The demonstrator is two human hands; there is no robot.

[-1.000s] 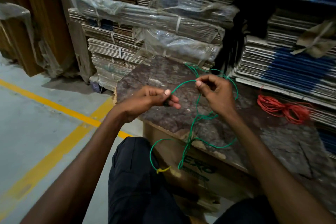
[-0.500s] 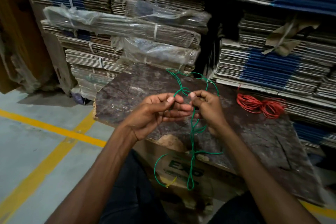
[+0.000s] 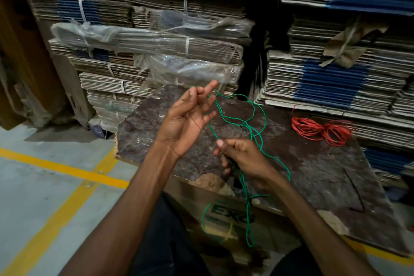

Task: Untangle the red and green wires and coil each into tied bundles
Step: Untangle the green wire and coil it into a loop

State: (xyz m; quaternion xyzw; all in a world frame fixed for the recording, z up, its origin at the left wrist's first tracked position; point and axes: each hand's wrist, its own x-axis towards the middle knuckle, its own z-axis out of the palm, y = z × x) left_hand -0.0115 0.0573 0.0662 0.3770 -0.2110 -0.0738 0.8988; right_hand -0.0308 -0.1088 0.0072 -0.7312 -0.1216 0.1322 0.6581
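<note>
Right hand low at the table's near edge, fingers curled, gripping gathered strands of the green wire. Left hand raised, palm up, fingers spread and loose; wire hooked over its fingertips, not pinched. Between hands the wire runs on a diagonal, up-left to down-right, slack loops lying on the table and tails hanging past its edge. Red wire already bundled, well apart to the right. Likely the right hand keeps gathering.
</note>
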